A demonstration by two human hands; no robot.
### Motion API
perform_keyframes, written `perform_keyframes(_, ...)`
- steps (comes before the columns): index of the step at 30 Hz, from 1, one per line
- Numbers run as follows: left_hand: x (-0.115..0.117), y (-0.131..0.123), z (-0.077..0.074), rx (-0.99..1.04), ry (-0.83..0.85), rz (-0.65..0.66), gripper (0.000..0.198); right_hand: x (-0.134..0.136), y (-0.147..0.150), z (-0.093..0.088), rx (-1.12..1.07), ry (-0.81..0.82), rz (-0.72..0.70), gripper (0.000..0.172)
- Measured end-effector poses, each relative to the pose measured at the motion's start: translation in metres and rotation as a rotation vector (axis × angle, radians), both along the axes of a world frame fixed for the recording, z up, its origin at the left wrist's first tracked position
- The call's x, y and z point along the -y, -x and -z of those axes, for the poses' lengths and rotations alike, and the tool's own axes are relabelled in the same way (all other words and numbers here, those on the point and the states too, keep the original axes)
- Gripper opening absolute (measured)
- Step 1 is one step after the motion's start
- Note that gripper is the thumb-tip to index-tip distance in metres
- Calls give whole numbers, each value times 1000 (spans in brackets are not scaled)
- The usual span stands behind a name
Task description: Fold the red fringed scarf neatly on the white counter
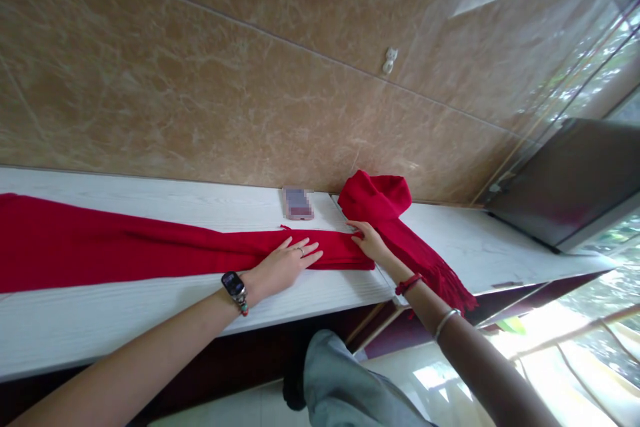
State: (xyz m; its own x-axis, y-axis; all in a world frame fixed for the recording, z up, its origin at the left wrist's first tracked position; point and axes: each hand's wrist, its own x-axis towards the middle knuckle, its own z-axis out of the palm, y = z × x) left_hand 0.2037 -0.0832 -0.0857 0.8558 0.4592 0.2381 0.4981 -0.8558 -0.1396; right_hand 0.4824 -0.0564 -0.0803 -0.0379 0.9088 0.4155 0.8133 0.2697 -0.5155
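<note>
A long red scarf lies lengthwise on the white countertop, with its right end folded into a narrow, layered strip. My left hand rests flat on that strip, fingers spread, a ring and a smartwatch on it. At the strip's right end, my right hand touches the upper edge with its fingers stretched out and apart; some of its fingers are hidden. Behind the right wrist is a second red scarf, bunched at the wall, its fringed end trailing over the counter's front edge.
A phone lies near the wall behind the strip. The white countertop runs along a brown marbled tile wall with a small white hook. A large dark panel stands at the right, close to bright windows.
</note>
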Motion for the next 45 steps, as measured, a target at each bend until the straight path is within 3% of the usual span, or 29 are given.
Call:
perform_keyframes(3,2,-1,-5,76,-26,0,39,15,7,-2,70,-127,20,38)
perform_keyframes(5,4,-2,-10,136,-53,-6,28,31,11,-10,218,-181,-87,35)
perform_keyframes(7,5,-2,-15,161,-76,-19,20,50,13,-16,407,-142,-233,39)
perform_keyframes(9,6,-2,-19,147,-106,-33,16,66,12,-19,578,-83,-292,42)
perform_keyframes(13,5,0,-24,115,-177,-19,19,81,9,-17,749,-100,-247,38)
perform_keyframes(17,5,-2,-27,119,-183,-41,16,79,8,-11,827,-280,-195,32)
perform_keyframes(20,6,-5,-32,120,-153,-60,16,75,7,-4,821,-425,-195,29)
perform_keyframes(24,3,-8,-40,156,-133,-65,17,73,1,3,659,-517,-145,35)
perform_keyframes(33,0,-11,-38,98,89,57,24,83,-13,13,470,-162,-126,45)
perform_keyframes(38,5,-9,-26,105,51,52,31,87,-16,13,438,-74,-110,55)
perform_keyframes(42,6,-4,-10,31,59,62,50,84,-16,5,432,-21,-120,54)
perform_keyframes(45,9,-4,-7,-1,87,58,52,75,-5,-10,395,-71,-103,49)
